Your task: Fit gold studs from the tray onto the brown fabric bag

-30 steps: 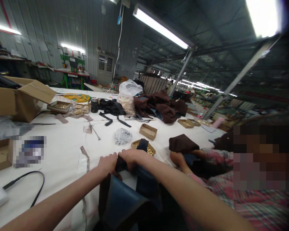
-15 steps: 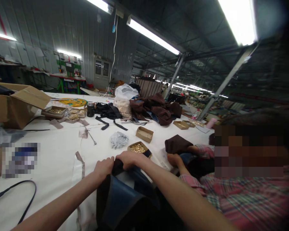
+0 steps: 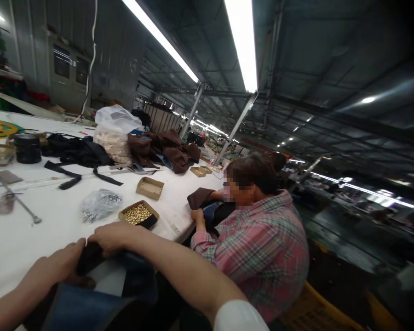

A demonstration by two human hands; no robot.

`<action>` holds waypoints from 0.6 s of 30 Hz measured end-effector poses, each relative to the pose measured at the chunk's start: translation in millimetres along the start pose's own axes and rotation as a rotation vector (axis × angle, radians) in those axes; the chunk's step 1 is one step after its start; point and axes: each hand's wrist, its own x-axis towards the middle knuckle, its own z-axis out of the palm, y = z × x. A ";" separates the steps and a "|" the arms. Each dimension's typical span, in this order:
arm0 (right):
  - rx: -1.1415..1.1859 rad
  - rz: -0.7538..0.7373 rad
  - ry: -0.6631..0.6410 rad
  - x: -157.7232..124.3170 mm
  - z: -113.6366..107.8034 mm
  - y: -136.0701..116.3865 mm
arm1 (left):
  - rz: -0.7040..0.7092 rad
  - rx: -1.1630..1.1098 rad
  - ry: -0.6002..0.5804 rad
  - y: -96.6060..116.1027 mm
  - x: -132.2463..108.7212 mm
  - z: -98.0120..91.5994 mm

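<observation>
A dark brown and blue fabric piece (image 3: 86, 303), perhaps an unfinished bag, is spread between my two hands at the table's near edge. My left hand (image 3: 65, 261) is closed on its upper edge, the thumb lying inside the fold. Right beside it, my right hand (image 3: 114, 236) pinches the same edge with bent fingers. Just beyond my right hand stands a small cardboard box (image 3: 138, 214) of gold-coloured metal pieces. A clear plastic bag (image 3: 101, 205) of silvery pieces lies to its left. The fabric's lower part is dark and partly hidden by my right forearm.
To the right, a co-worker in a plaid shirt (image 3: 258, 248) handles similar brown and blue fabric (image 3: 202, 197). Farther back are another small box (image 3: 150, 188), black straps (image 3: 76, 151), a white plastic sack (image 3: 115, 122) and a brown fabric heap (image 3: 172, 149). A yellow crate (image 3: 313, 305) stands at lower right.
The view has swung to the right, so the table items appear farther left and more of the co-worker shows. Both hands still grip the fabric's edge; my left thumb now shows inside it.
</observation>
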 end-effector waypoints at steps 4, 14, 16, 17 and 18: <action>0.033 -0.030 0.011 -4.5 -8.7 1.1 | -0.031 0.051 -0.070 9.9 -3.3 -12.2; 0.154 -0.067 0.078 2.8 -14.0 13.2 | -0.086 0.091 -0.077 16.5 -12.2 -28.4; 0.164 -0.045 0.083 4.3 -13.9 11.9 | -0.090 0.085 -0.065 18.1 -14.8 -29.6; 0.167 -0.031 0.083 4.7 -13.4 11.4 | -0.091 0.081 -0.058 18.6 -15.8 -29.8; 0.171 -0.016 0.082 5.0 -12.7 11.1 | -0.090 0.076 -0.052 18.8 -16.5 -29.6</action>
